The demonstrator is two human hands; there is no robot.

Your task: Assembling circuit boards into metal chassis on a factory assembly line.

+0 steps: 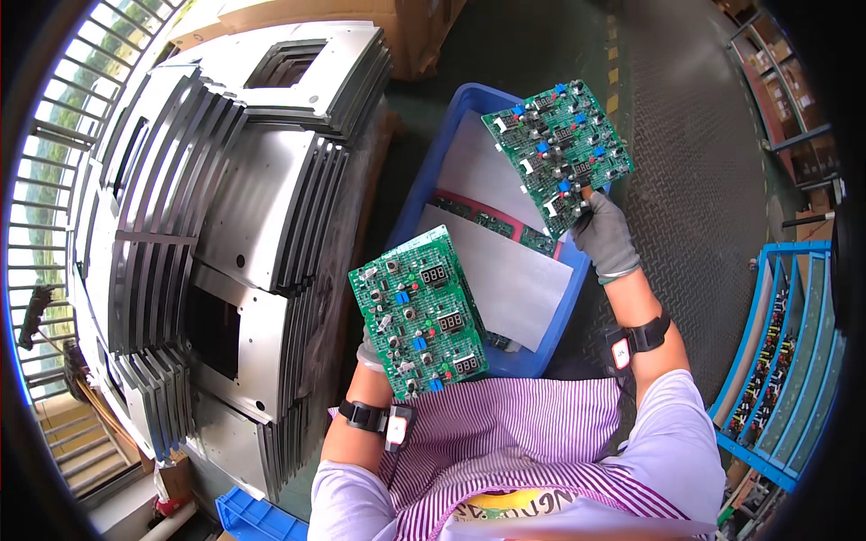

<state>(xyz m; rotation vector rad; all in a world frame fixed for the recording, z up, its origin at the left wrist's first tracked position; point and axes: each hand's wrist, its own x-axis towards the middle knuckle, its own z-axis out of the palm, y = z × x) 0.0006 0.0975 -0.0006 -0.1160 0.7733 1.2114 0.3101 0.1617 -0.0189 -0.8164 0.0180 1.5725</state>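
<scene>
My left hand (368,353), in a grey glove and mostly hidden, holds a green circuit board (419,311) from below. Its face carries digit displays, blue parts and small black knobs. Farther right, my gloved right hand (606,242) grips a larger green circuit board piece (559,149) by its near corner, tilted over the far side of a blue bin (437,144). Whether either hand holds more than one layer, I cannot tell. Inside the bin, white sheets (505,279) lie over and beside more green boards (492,224), with some pink material between.
Stacks of bent sheet-metal panels (262,207) stand close on the left. A blue rack (767,361) with boards in it is at the right. Cardboard boxes (406,36) sit at the back, a blue crate (257,518) at the lower left. Shelving (785,90) lines the far right.
</scene>
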